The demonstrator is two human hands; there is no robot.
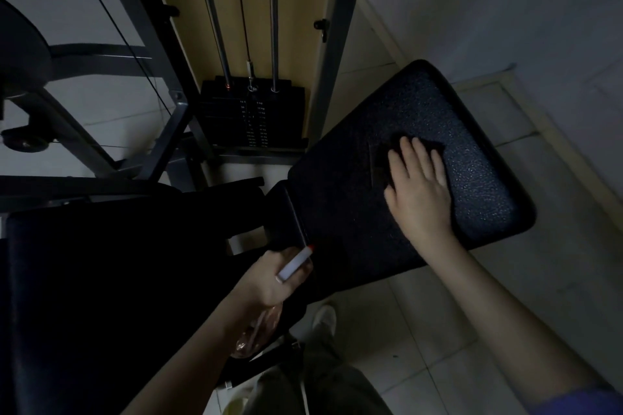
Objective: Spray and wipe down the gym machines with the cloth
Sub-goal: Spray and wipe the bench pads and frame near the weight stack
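My right hand (419, 190) lies flat, fingers spread, pressing the dark cloth (387, 158) onto the bumpy black padded seat (478, 178). My left hand (269, 280) is curled tight round the see-through spray bottle (258, 330).

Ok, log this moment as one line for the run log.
step: wiping | right hand: flat on dark cloth on seat pad | left hand: holds spray bottle

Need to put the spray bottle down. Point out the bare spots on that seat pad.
Seat pad: bare along its far rounded end and its right edge, beyond the right hand pressing the cloth. The near left corner, by the left hand holding the spray bottle, is also bare. The middle is taken.
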